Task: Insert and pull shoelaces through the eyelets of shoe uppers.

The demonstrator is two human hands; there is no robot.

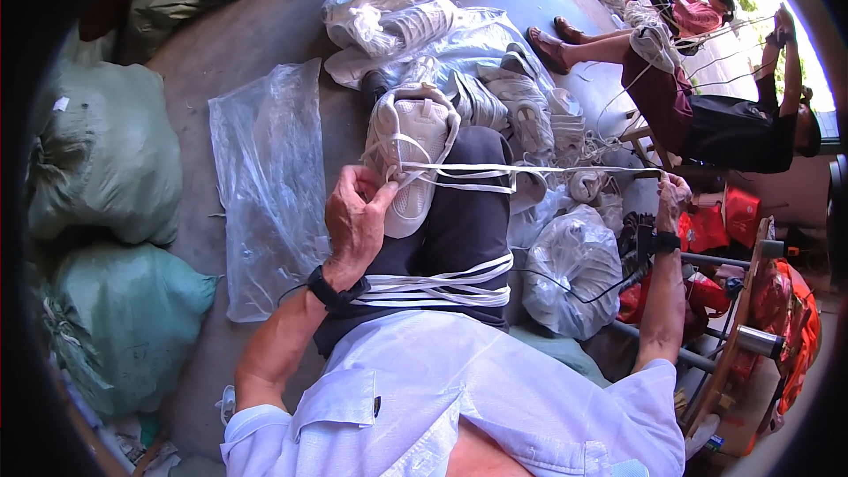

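Observation:
A white sneaker (413,199) rests on my dark-trousered knees, its toe toward me. My left hand (355,216) is at the shoe's left side, thumb and finger pinched on the lace by the eyelets. From there the white shoelace (565,168) runs taut across to the right, with a looser strand hanging below it. Out at the far right, my right hand (673,197) is closed on the lace's far end. A bundle of loose white laces (433,290) lies across my thighs.
Beyond my knees lie several white shoes (530,115) and plastic-wrapped shoes (389,18). A clear plastic sheet (269,185) covers floor at left, beside green sacks (102,155). Right of my legs stands a bagged bundle (574,269). Another seated person (738,128) handles laces at upper right.

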